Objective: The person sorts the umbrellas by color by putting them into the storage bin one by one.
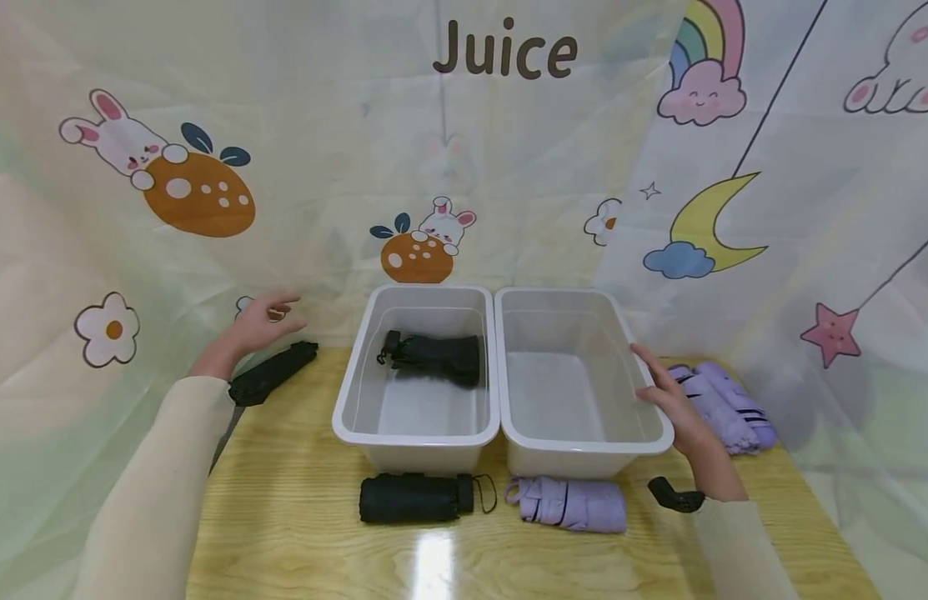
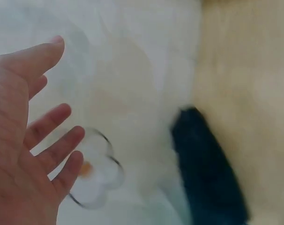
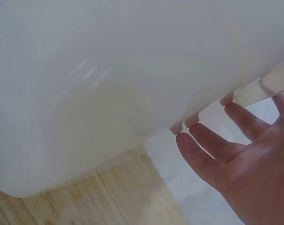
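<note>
My left hand (image 1: 259, 323) hovers over a folded black umbrella (image 1: 274, 373) at the table's left edge. Its fingers are spread and hold nothing; in the left wrist view the umbrella (image 2: 207, 168) lies to the right of the hand (image 2: 29, 136). At the right, my right hand (image 1: 677, 408) is against the side of the right white bin (image 1: 584, 447). In the right wrist view, the straight fingertips of that hand (image 3: 245, 159) meet the bin's smooth outer wall (image 3: 132, 79). Inside the left white bin (image 1: 414, 438) lies another folded black umbrella (image 1: 437, 358).
In front of the bins, a folded black umbrella (image 1: 411, 498) and a folded purple umbrella (image 1: 576, 504) lie on the wooden table (image 1: 321, 558). More purple umbrellas (image 1: 722, 408) lie beyond my right hand. A printed cloth (image 1: 321, 167) hangs close behind and around the table.
</note>
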Motion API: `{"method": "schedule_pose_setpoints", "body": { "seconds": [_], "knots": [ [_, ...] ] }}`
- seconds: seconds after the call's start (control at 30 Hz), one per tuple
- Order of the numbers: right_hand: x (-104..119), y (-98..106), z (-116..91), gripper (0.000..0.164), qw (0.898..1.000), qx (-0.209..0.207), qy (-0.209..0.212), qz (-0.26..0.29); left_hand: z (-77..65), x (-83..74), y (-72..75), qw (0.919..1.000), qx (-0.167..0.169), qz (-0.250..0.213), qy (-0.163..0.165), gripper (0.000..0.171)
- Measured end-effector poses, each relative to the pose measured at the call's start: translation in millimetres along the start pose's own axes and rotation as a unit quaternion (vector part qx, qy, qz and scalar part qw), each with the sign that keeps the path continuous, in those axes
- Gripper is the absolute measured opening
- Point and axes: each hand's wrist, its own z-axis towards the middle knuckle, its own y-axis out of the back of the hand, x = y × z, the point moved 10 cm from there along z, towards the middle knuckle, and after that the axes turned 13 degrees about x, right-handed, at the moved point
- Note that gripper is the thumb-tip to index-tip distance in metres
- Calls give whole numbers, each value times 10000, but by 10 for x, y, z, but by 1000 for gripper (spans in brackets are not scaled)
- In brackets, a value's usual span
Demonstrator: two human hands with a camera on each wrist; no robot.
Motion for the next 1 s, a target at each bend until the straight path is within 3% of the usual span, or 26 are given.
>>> {"method": "schedule_pose_setpoints", "body": {
  "seconds": [0.2,0.27,0.47,0.63,0.83,1.0],
  "knots": [
    [17,6,-2,66,9999,104,60,35,-181,526,-147,9986,-245,-329,323,73],
    [17,9,-5,66,9999,115,65,50,-214,694,-227,9984,-278,-213,454,76],
    [29,7,7,66,9997,148,118,120,-211,1031,-411,9981,-372,333,369,84],
    [15,-6,14,66,9996,189,144,154,-236,1174,-563,9941,-209,845,640,96],
    [-10,-2,21,66,9998,139,154,55,-246,1162,-769,9784,282,1462,1434,103],
    [-5,10,23,66,9997,110,221,58,-154,1157,-865,9691,79,1574,1895,102]
  ]
}}
